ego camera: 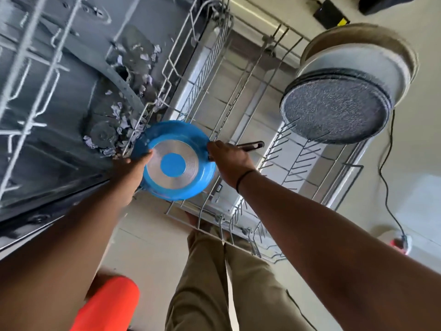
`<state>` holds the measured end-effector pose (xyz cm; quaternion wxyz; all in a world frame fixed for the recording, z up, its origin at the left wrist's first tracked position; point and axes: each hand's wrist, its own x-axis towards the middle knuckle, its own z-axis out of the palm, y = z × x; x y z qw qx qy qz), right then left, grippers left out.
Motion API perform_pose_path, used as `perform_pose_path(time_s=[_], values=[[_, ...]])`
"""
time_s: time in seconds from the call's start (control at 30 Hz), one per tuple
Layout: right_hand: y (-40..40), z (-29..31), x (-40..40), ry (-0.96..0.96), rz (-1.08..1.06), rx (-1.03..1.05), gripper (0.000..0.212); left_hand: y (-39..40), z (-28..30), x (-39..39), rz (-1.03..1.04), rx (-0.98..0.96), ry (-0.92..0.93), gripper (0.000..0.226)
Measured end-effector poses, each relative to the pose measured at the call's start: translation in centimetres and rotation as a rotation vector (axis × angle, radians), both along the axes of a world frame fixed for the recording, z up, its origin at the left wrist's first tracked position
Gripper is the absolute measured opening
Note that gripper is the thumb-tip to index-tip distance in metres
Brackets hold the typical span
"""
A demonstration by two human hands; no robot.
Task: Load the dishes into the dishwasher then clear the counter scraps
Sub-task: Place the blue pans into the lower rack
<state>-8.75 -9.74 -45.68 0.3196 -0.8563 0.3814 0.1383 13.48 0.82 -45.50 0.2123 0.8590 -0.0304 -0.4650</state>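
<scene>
A blue frying pan (176, 161) is held bottom-up over the near left corner of the pulled-out lower dishwasher rack (241, 130). My right hand (226, 158) grips its dark handle (253, 145) close to the pan. My left hand (133, 168) touches the pan's left rim with its fingers. Standing on edge in the rack's right side are a speckled dark plate (334, 108), a white plate (372, 60) and a tan plate (362, 34) behind it. Torn paper scraps (133, 91) lie scattered inside the open dishwasher tub.
The upper rack's white wires (35, 68) cross the top left over the dark tub. An orange object (107, 304) is at the bottom left. A black cable (389, 187) runs down the floor at the right to a plug. My legs stand below the rack.
</scene>
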Motion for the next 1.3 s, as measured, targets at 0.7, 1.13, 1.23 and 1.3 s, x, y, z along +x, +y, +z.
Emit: perform_pose_path(time_s=[0.7, 1.13, 1.23, 1.3], values=[[-0.5, -2.8, -1.1, 0.263, -0.109, 0.076, 0.033, -2.4, -2.1, -3.3, -0.321, 0.198, -0.257, 0.068], [2.0, 2.5, -6.0, 0.272, -0.134, 0.017, 0.056, 2.7, 3.7, -7.4, -0.608, -0.049, -0.365, 0.095], [3.1, 6.0, -7.7, 0.354, -0.059, 0.024, 0.060, 6.3, 7.5, -9.9, -0.799, -0.084, -0.334, 0.094], [3.7, 9.3, -8.6, 0.385, -0.020, 0.020, 0.061, 8.4, 10.9, -11.5, -0.906, -0.042, -0.339, 0.095]])
